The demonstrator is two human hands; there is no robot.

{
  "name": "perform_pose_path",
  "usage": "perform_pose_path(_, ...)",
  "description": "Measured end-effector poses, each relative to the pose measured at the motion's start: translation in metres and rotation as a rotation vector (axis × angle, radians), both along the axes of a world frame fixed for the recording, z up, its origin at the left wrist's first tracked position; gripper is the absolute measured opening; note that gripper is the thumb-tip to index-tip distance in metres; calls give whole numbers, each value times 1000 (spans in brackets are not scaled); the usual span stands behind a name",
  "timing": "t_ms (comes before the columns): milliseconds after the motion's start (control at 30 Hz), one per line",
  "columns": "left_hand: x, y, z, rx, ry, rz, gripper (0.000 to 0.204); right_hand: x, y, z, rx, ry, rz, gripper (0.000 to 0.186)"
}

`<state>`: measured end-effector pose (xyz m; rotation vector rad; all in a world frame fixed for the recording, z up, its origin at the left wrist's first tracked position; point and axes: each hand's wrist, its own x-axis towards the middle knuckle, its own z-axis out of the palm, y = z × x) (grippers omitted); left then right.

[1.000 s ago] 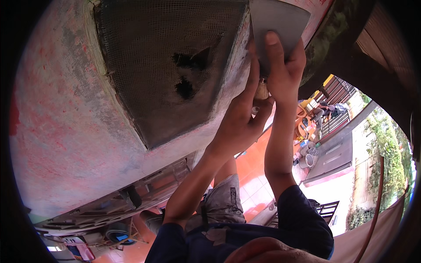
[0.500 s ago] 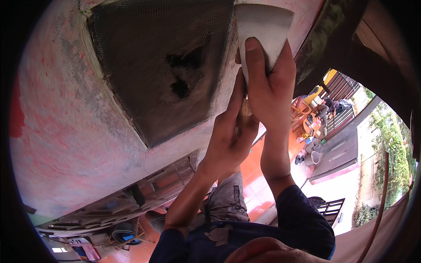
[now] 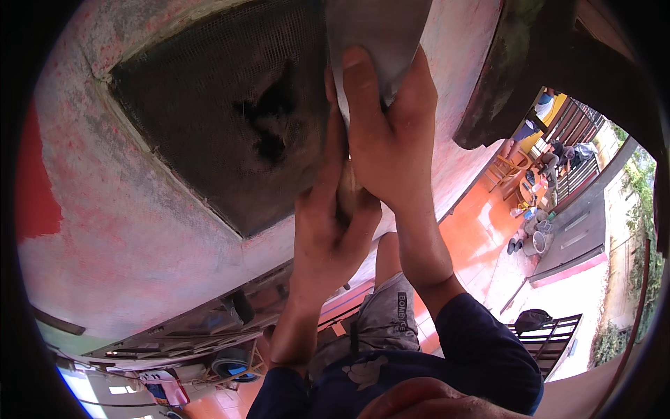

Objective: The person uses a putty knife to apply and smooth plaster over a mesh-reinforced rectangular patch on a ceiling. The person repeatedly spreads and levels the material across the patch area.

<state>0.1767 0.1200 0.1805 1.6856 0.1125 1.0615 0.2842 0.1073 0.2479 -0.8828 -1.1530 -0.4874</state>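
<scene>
Both my arms reach up to a wide metal scraper point(image 3: 382, 28), its blade raised along the right edge of a dark mesh vent screen point(image 3: 195, 126). My right hand point(image 3: 394, 150) grips the lower blade, thumb flat on its near face. Below it, my left hand point(image 3: 324, 230) is closed around the scraper's handle point(image 3: 347, 192), which looks light brown and is mostly hidden. A ragged hole breaks the mesh near its middle. Around the screen, the wall point(image 3: 153, 272) shows patchy pink and whitish paint. The blade's top edge lies beyond the picture.
A dark beam point(image 3: 527, 77) juts in at upper right, close to my right hand. Far below, an orange tiled floor point(image 3: 471, 216) holds chairs, a round table point(image 3: 534, 187) and a bucket point(image 3: 539, 242). People are near the table. Glazed panels point(image 3: 202, 321) run under the wall.
The scraper and both hands have shifted left and up in the picture, so the blade's top edge has left the view. My grip stays the same. The view has also tilted somewhat.
</scene>
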Motion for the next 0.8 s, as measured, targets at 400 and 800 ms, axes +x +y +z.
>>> perform_pose_path(400, 24, -3, -4, 108, -48, 68, 63, 22, 2, -2, -100, 119, 374, 19)
perform_pose_path(800, 14, 8, -4, -5, -2, -94, 63, 14, 0, 0, -71, 5, 89, 19)
